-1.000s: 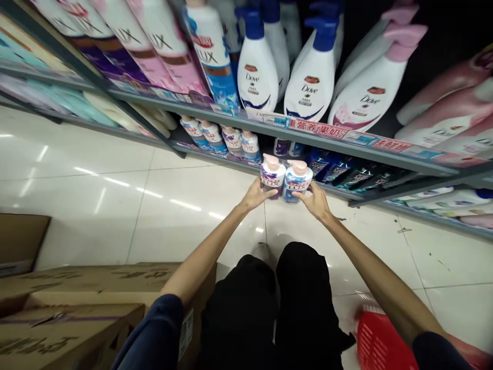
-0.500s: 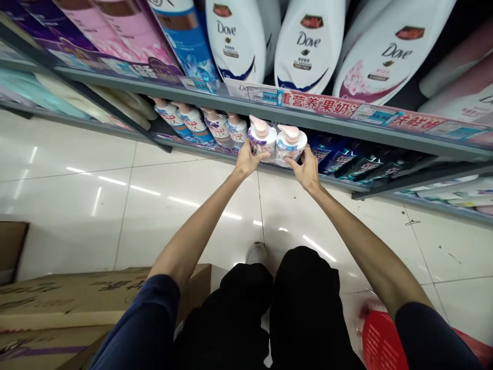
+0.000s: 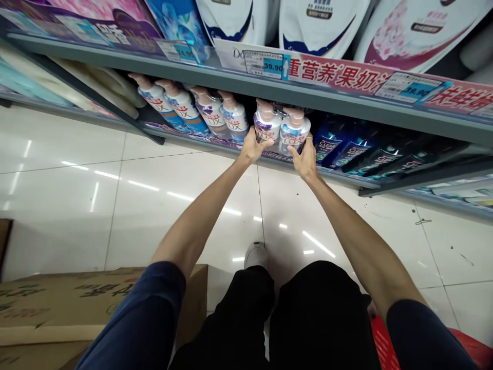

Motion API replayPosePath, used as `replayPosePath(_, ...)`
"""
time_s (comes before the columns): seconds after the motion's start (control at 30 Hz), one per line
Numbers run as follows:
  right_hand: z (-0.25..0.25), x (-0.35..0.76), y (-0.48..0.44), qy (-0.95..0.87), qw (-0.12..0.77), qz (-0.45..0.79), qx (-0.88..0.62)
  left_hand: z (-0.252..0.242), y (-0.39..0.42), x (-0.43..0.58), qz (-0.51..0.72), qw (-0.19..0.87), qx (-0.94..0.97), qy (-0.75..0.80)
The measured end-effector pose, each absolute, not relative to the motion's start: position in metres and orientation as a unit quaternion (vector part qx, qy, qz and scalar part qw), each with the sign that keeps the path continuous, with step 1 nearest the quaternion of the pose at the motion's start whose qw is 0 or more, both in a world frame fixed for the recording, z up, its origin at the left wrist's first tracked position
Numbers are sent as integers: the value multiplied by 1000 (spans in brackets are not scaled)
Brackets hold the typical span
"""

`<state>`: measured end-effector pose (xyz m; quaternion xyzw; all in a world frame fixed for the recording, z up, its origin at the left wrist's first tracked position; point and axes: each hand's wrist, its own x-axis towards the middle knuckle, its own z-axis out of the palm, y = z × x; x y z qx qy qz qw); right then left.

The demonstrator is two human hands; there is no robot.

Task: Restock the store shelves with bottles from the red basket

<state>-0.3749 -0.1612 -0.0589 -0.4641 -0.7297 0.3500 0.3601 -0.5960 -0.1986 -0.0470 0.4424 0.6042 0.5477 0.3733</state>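
Two white LUX pump bottles with pink pumps stand side by side on the lower shelf, wrapped in shiny clear film. Around the outer side of the left bottle (image 3: pixel 266 126) curls my left hand (image 3: pixel 254 146), its thumb across the front. My right hand (image 3: pixel 303 156) grips the right bottle (image 3: pixel 295 134) from its outer side, thumb on the front. Both hands are closed on the bottles. To the left stand several more LUX bottles (image 3: pixel 187 110); dark blue CLEAR bottles (image 3: pixel 327 141) are beside my right hand.
The upper shelf edge (image 3: pixel 154 77) with price tags runs just above the bottles and holds large Dove bottles (image 3: pixel 321 25). Cardboard boxes (image 3: pixel 69 303) lie at the lower left on the tiled floor. A red object (image 3: pixel 381 339) is at the lower right.
The view has moved closer to the shelf. The two bottles now sit more upright and further back on the lower shelf, their labels facing me, both hands still on them.
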Motion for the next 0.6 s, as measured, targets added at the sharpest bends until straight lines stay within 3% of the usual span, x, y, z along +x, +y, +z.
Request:
replayPosePath(0.2,-75,-384,-155,-708,361,355,-492,-65,-189,-597,545,386,401,628)
replayPosePath(0.4,-70,-387,-148,-708,371,306,-517,-41,-186,-592,536,428,382,619)
replayPosePath(0.6,-67,-394,-95,-650,470,305,-514,-2,-190,-588,615,322,394,602)
